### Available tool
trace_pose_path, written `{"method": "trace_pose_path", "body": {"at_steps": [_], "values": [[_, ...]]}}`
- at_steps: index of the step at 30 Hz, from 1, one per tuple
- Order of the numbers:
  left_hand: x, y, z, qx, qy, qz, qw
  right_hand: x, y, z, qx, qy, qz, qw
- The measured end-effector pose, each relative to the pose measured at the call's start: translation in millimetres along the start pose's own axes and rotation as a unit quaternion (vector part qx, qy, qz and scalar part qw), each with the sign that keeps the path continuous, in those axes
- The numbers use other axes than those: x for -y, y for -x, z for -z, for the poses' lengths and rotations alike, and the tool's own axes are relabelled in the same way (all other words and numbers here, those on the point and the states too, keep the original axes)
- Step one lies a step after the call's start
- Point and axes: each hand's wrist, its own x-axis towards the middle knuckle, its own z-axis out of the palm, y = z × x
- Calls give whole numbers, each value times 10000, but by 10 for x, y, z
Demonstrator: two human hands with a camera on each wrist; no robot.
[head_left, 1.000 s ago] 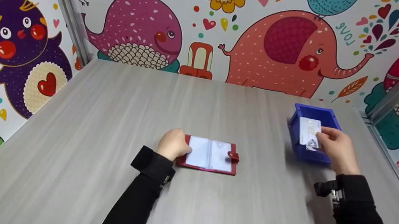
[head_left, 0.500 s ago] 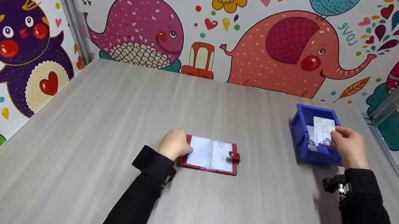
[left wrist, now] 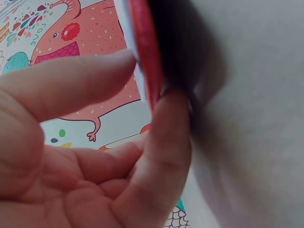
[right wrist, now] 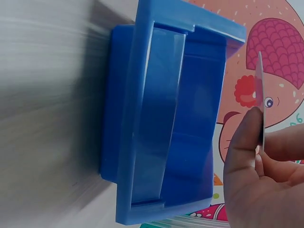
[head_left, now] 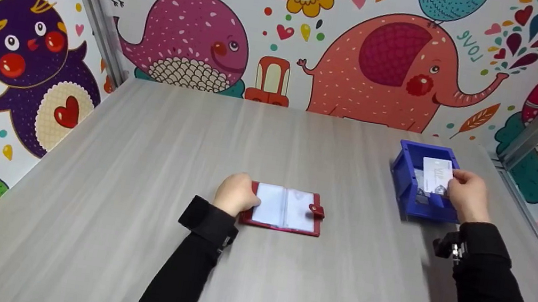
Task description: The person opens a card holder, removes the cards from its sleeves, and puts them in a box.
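Note:
A red card holder (head_left: 316, 226) lies spread flat on the table, pale plastic sleeves facing up and a snap strap at its right. My left hand (head_left: 236, 194) pinches its left edge; in the left wrist view the thumb (left wrist: 95, 80) is on the sleeve side and a finger (left wrist: 166, 137) behind the red cover. Over the blue bin (head_left: 429, 211), my right hand (head_left: 470, 196) pinches a white card (head_left: 435, 173) with "VIP" printed on it. The right wrist view shows that card (right wrist: 260, 85) edge-on between thumb and fingers, above the bin's opening.
The bin stands at the back right of the grey wood-grain table (head_left: 185, 132). Walls with cartoon animals (head_left: 379, 71) close off the back and sides, with metal posts (head_left: 90, 4) at the corners.
My right hand has moved a little to the right with the card, which is now over the bin's right part. The left hand keeps its hold on the card holder.

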Motion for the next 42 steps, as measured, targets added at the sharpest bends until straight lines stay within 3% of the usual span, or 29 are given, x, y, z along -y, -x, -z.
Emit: {"method": "trace_pose_path", "body": {"at_steps": [20, 35, 42], "values": [[-18, 15, 5, -56, -58, -118, 9999, 3, -5, -101, 3, 81, 155, 9998], [-8, 4, 9, -77, -71, -172, 9998, 217, 161, -148, 438, -106, 292, 9986], [-5, 3, 14, -11, -43, -124, 9999, 338, 327, -203, 533, -90, 954, 9940]]}}
